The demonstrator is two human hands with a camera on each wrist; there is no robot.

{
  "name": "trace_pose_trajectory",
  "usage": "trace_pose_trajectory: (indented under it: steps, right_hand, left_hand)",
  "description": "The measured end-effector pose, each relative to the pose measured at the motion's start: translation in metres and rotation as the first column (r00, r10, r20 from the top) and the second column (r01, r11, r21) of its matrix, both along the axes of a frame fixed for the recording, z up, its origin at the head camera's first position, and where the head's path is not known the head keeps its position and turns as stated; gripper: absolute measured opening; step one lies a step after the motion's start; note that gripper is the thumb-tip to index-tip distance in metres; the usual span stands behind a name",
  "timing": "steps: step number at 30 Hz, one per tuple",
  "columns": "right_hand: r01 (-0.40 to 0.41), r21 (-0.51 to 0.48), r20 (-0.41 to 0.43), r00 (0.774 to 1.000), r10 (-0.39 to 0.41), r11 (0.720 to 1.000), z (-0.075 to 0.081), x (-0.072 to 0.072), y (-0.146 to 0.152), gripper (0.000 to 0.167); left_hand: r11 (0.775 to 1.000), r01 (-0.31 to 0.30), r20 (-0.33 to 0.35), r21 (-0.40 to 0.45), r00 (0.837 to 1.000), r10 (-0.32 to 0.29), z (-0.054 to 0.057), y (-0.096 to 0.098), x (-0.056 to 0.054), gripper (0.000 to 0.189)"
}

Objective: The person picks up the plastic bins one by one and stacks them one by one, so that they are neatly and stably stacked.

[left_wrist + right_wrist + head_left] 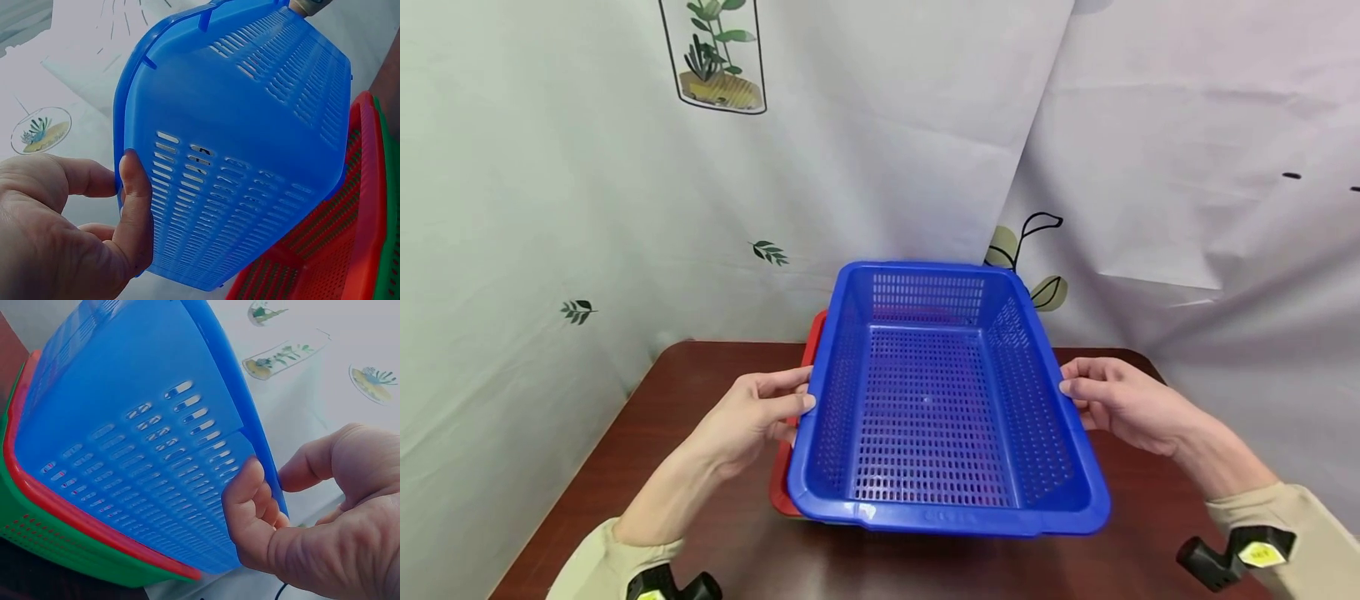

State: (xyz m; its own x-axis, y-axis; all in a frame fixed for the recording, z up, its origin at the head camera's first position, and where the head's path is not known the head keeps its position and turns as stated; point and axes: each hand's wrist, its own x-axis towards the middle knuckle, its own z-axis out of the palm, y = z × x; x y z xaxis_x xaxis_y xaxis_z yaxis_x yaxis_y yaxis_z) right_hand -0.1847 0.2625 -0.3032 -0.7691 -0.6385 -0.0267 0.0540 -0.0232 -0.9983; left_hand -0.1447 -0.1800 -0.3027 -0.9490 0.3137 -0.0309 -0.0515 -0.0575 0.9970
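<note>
A blue perforated plastic basket is held up at both long sides, its open top facing the head camera. My left hand pinches its left rim, thumb on top and fingers curled beneath. On the opposite rim my right hand grips the same way. Below the blue basket sits a red basket, nested in a green basket. In the right wrist view the blue basket's base overlaps the red basket's rim. From the head view, most of the red basket is hidden behind the blue one.
A dark reddish-brown table lies under the baskets. Behind it hangs a pale cloth backdrop with printed plants and leaves, reaching around to the left side.
</note>
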Motion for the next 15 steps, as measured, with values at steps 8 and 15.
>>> trace_pose_trajectory:
  steps: [8, 15]
  right_hand:
    - [0.005, 0.022, 0.004, 1.000, -0.005, 1.000, -0.003, -0.001, -0.009, 0.010]
    - [0.006, 0.035, 0.012, 1.000, -0.006, 0.999, -0.002, -0.003, -0.017, 0.010]
  left_hand:
    - [1.000, 0.005, -0.035, -0.025, 0.999, -0.006, -0.002, -0.008, 0.001, 0.059]
    - [0.999, 0.008, -0.031, -0.033, 0.999, -0.009, -0.004, -0.013, 0.000, 0.056]
